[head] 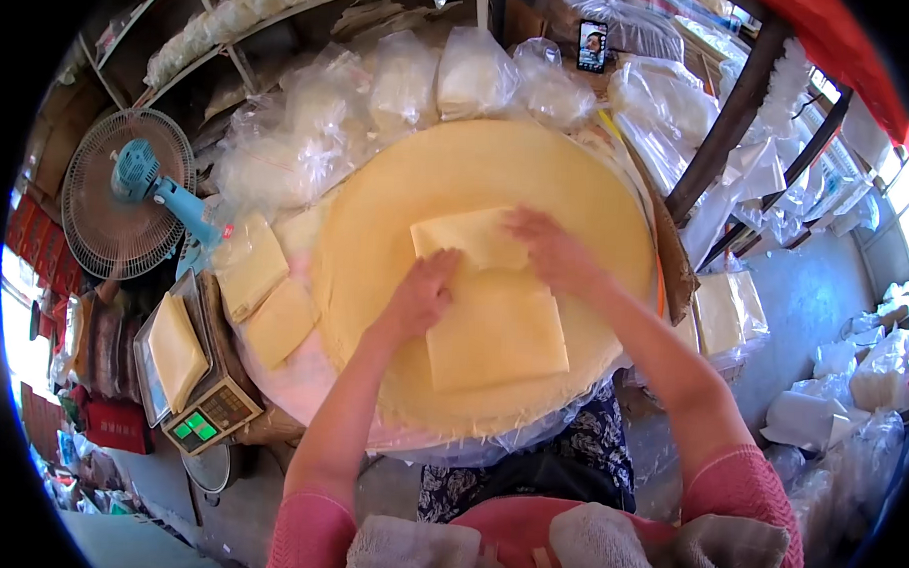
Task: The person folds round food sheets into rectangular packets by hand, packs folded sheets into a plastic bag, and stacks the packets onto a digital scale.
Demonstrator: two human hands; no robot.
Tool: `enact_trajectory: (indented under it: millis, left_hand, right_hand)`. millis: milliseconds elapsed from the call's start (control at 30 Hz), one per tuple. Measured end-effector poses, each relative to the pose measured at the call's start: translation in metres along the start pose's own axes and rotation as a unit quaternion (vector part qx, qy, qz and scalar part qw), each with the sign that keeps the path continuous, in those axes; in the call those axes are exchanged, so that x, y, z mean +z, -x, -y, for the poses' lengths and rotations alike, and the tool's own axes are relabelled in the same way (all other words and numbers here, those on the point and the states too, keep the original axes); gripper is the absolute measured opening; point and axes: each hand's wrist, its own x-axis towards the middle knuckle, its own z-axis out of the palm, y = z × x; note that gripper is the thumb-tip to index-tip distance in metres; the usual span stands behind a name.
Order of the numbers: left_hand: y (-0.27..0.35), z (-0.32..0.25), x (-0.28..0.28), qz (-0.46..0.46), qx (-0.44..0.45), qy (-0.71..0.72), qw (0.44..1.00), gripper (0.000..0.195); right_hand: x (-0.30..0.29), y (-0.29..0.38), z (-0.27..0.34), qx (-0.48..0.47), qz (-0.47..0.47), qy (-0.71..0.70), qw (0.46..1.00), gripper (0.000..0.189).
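Note:
A broad stack of round, thin yellow sheets lies before me. On its middle rests a folded yellow sheet, squarish at the near side, with a flap at its far side. My left hand touches the left side of the folded sheet, fingers pointing away from me. My right hand, a little blurred, is over the flap's right end with its fingers spread. Whether either hand pinches the sheet is hard to see.
Folded sheets sit on a digital scale at the left, near a blue fan. More folded sheets lie left of the stack. Clear plastic bags line its far side. A phone stands beyond, and a dark post leans at the right.

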Motion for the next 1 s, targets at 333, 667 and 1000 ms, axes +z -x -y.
enact_trajectory:
  millis: [333,667,1000]
  left_hand:
    - [0.012,-0.025,0.029,0.014,-0.008,-0.174,0.985,0.065]
    - [0.081,-0.087,0.020,0.033,0.101,-0.162,0.981,0.064]
    - [0.095,-0.035,-0.002,-0.111,0.160,-0.170,0.966,0.032]
  right_hand:
    - [0.012,0.002,0.051,0.041,0.252,-0.079,0.964,0.052]
    - [0.026,0.025,0.060,0.004,0.174,0.083,0.981,0.058]
    - [0.027,0.027,0.067,0.008,0.184,0.071,0.980,0.057]
